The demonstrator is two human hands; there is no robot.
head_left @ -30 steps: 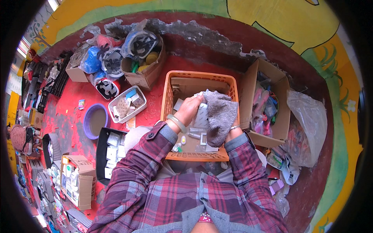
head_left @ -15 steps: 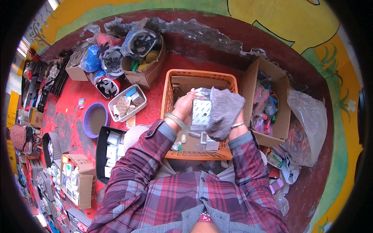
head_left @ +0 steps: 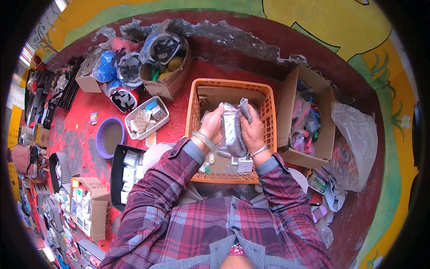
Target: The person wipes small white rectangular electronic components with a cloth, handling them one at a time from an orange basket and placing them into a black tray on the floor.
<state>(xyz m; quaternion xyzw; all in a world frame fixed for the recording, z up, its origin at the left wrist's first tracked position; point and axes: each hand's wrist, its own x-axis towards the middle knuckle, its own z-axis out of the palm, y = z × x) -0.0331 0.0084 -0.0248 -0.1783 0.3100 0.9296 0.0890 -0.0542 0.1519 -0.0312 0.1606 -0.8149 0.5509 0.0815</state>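
My left hand (head_left: 212,125) is closed on the edge of a flat white item in transparent plastic wrap (head_left: 229,124), likely a boxed switch or panel. A grey cloth (head_left: 244,108) is bunched in my right hand (head_left: 254,132) and pressed against the packet's right side. Both hands are above an orange plastic basket (head_left: 233,82) lined with cardboard. In its near part lie a small white box (head_left: 245,166) and a white oval piece with a yellow centre (head_left: 211,158). My right palm's side of the packet is hidden by the cloth.
A cardboard box (head_left: 308,157) of colourful goods stands right, beside a transparent plastic bag (head_left: 356,134). To the left are a white basket (head_left: 150,135), a purple basin (head_left: 99,142) and a black bin (head_left: 117,175) of white packets. Farther back, another carton (head_left: 168,93) holds wrapped goods.
The grey cloth, draped over my right hand before, is now bunched in its fingers against the packet. My right hand has moved left, and the packet has turned more edge-on.
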